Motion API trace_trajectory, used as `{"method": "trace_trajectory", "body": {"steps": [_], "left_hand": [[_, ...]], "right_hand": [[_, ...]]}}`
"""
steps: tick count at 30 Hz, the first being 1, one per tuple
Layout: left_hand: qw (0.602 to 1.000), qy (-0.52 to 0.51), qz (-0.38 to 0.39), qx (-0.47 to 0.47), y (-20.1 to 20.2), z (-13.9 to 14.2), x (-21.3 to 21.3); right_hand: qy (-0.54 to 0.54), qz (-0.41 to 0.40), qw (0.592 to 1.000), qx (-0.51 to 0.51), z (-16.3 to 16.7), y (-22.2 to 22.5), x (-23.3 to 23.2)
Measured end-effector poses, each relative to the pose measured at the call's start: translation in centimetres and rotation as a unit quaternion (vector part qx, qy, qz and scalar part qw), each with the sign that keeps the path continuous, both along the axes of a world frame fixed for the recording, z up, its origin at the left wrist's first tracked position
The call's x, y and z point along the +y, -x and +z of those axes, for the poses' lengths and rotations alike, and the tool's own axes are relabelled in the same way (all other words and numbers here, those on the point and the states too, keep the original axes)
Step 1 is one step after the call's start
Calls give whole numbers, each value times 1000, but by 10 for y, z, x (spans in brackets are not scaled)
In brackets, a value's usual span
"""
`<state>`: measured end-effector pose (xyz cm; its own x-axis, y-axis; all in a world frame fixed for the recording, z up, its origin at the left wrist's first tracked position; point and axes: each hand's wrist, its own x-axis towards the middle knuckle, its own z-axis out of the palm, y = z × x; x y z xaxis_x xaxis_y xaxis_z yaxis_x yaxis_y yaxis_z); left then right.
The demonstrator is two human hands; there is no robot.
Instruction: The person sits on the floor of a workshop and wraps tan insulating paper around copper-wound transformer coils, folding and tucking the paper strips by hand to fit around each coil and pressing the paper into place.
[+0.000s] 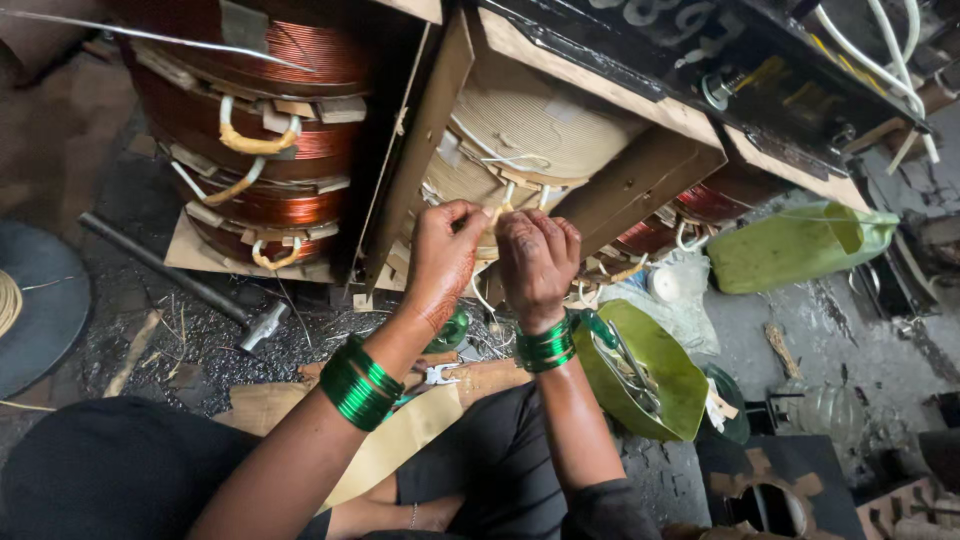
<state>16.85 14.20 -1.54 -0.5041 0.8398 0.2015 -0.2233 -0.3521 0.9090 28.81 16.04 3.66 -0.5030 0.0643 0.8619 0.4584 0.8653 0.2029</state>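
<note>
— What do we have our fingers on?

— A pale sleeved lead wire that comes out of the paper-wrapped coil, the middle winding of the big unit in front of us. Our left hand pinches it, thumb and fingertips pressed together on the wire. Our right hand is just beside, knuckles toward us, fingers curled in at the same spot; we cannot tell whether they actually grip the wire, since the back of the hand hides the tips.

— And around the coil?

— Wooden boards frame it on both sides. To the left we see the bare copper coil with yellowish sleeved loops hanging from it. Green bangles sit on both our wrists.

— What lies lower down?

— A green bowl-like tray with metal tools in it, just to the right of our right forearm. A hammer lies on the dark gritty floor to the left, and a green plastic can lies on its side farther right, well apart from our hands.
</note>
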Motion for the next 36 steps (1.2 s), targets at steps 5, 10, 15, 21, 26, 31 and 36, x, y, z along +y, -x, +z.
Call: {"method": "trace_trajectory", "body": {"steps": [5,10,15,21,26,31,36], "left_hand": [[996,20,84,29,4,-7,-1],[940,-60,-151,-300,-9,-13,9],[862,-138,-262,-411,-24,-20,23],[850,-176,-249,-429,-41,-25,19],[893,-187,-190,-364,-45,-20,23],[921,-132,-122,-346,-44,-15,23],[936,-116,-48,-328,-57,-10,19]], "right_hand": [[64,-36,997,-31,7,-3,-8],[102,-78,992,8,13,15,-23],[85,-120,989,-10,20,18,-33],[233,-75,967,72,32,3,-18],[453,-29,865,215,34,9,1],[473,-68,845,240,29,11,-1],[173,-90,969,154,3,4,-24]]}}
